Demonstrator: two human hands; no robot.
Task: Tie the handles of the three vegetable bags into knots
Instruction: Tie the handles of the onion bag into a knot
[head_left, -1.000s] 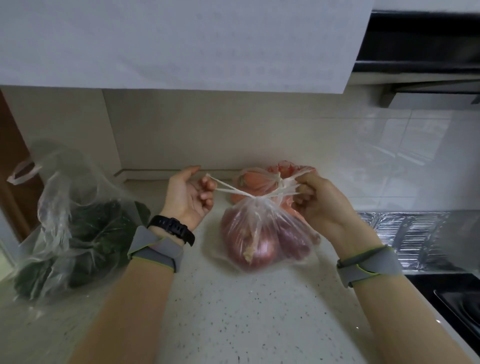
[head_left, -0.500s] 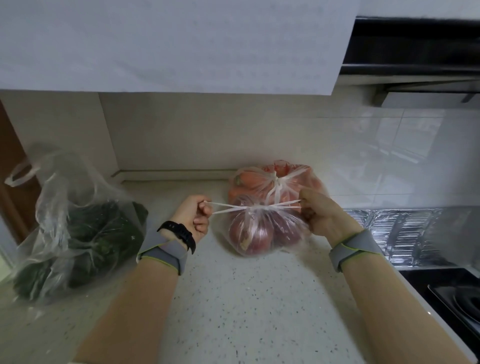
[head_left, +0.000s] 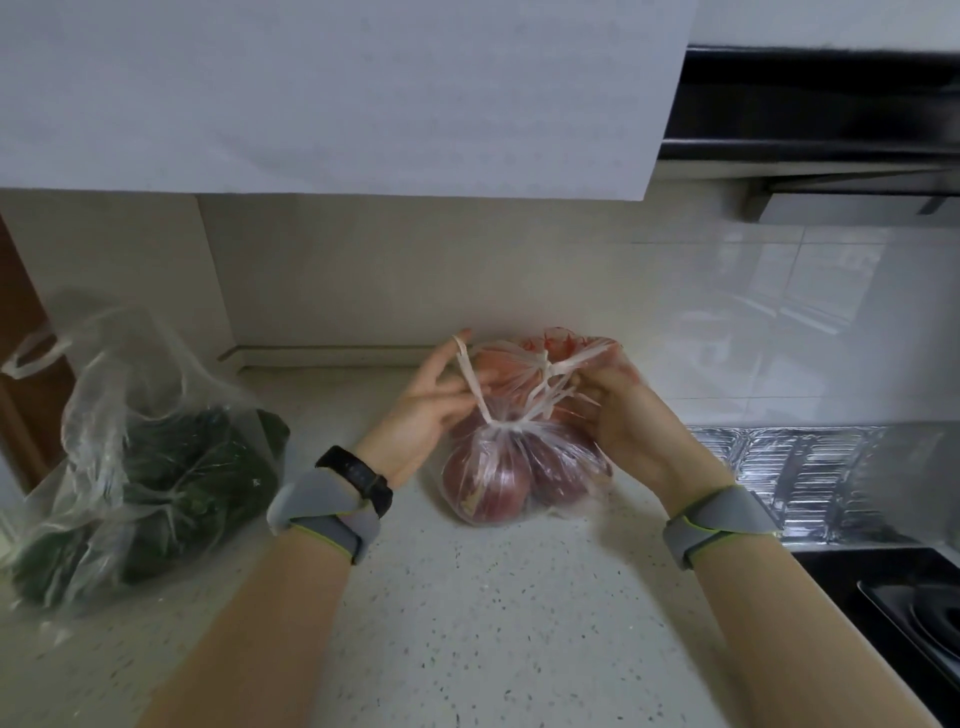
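A clear bag of red onions stands on the counter between my hands, its neck cinched by a first crossing of the handles. My left hand has one twisted handle strand looped over its raised fingers. My right hand pinches the other strand at the bag's upper right. Right behind it sits a bag of orange-red vegetables, its handles knotted. At the left a clear bag of dark green leaves slumps with its handles loose and apart.
The speckled countertop runs toward me. A wall cabinet hangs overhead. Foil lines the wall at the right, beside a black stove under a range hood.
The strands were pulled out sideways and taut half a second ago. Now both hands have come up and inward, holding the strands slack above the onion bag's neck.
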